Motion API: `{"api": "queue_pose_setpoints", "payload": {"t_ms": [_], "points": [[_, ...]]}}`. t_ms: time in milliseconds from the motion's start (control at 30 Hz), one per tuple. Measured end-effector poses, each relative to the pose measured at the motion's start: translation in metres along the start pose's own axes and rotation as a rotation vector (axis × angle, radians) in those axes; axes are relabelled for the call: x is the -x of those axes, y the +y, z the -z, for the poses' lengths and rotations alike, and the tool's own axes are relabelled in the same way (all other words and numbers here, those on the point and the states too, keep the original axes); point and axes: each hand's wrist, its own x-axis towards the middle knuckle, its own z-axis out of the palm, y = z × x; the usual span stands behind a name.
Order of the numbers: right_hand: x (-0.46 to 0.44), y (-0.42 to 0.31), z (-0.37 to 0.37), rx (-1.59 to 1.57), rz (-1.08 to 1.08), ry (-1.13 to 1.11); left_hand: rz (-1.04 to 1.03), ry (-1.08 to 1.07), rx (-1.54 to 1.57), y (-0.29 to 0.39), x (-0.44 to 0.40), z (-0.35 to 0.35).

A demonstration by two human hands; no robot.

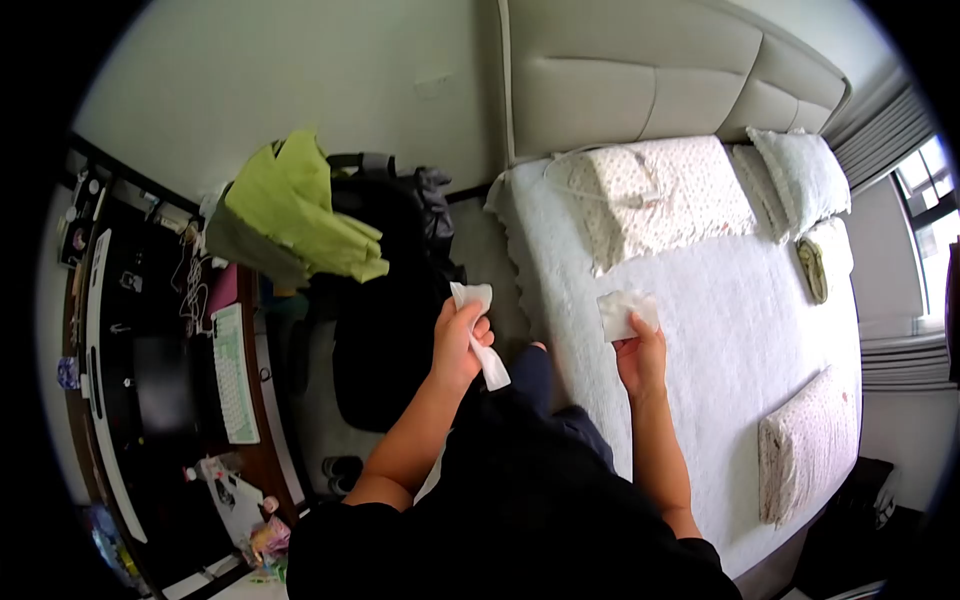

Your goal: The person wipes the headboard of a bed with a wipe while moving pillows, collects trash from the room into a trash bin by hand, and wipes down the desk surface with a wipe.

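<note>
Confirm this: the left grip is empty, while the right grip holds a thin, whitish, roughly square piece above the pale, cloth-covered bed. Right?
Not quite: the left grip is not empty; the head view shows it closed around a crumpled white tissue-like strip, with both ends sticking out. The right grip does hold the thin, whitish, roughly square piece above the pale, cloth-covered bed.

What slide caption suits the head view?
Left hand grips crumpled white tissue; right hand holds thin whitish sheet, pale blue bedspread beyond.
</note>
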Motion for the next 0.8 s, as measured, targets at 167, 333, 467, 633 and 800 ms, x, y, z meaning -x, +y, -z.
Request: {"api": "queue_pose_setpoints", "payload": {"t_ms": [167, 333, 467, 633, 800], "points": [[-0.075, -0.054, -0.033, 0.034, 0.131, -0.013, -0.039, -0.028, 0.017, 0.014, -0.074, -0.042], [-0.177, -0.082, -0.110, 0.092, 0.247, -0.122, 0.016, -0.121, 0.031, 0.064, -0.175, -0.087], [-0.289, -0.092, -0.203, 0.108, 0.351, -0.106, 0.009, -0.156, -0.016, 0.111, -0.265, -0.125], [-0.434, -0.114, -0.338, 0.220, 0.565, -0.019, 0.024, -0.222, -0.020, 0.189, -0.340, -0.180], [-0.560, -0.115, -0.389, 1.406, 1.391, 0.250, 0.076, -0.156, -0.046, 0.207, -0.392, -0.182]]}}
